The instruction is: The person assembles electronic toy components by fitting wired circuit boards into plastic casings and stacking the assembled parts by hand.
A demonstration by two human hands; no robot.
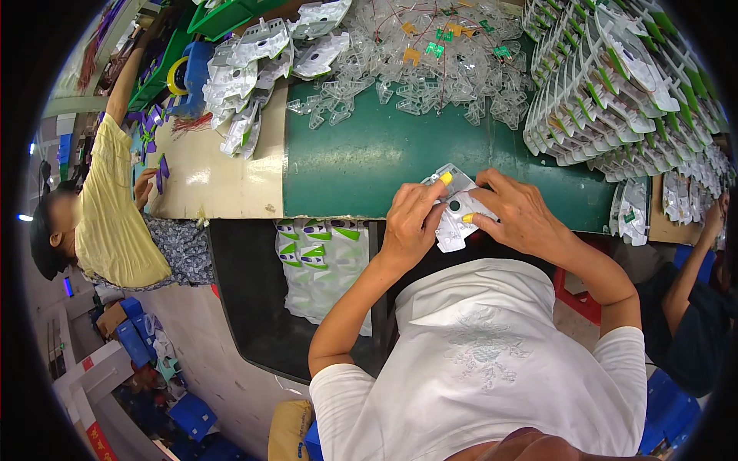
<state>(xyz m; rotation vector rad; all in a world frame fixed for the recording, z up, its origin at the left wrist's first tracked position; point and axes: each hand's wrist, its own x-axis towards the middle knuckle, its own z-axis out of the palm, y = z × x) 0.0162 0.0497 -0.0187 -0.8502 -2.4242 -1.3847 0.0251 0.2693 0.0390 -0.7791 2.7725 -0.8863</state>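
Observation:
Just past the front edge of the green bench top [400, 180], I hold a white plastic casing part [451, 238] with a round dark spot near its middle. My left hand [411, 221] closes on its left side, a yellow finger cover on one fingertip. On the opposite side my right hand [519, 211] grips it, with a yellow cover on the thumb tip. My fingers hide much of the part's far end, so any small piece between them cannot be made out.
Clear plastic pieces [400, 77] with thin red wires and small green and orange boards lie heaped at the back. White casings [238, 77] are piled at the left. Tall stacks of white-and-green casings [592, 100] rise at the right. A co-worker in a yellow shirt [115, 207] works at the left; another person's arm [692, 269] shows at the right.

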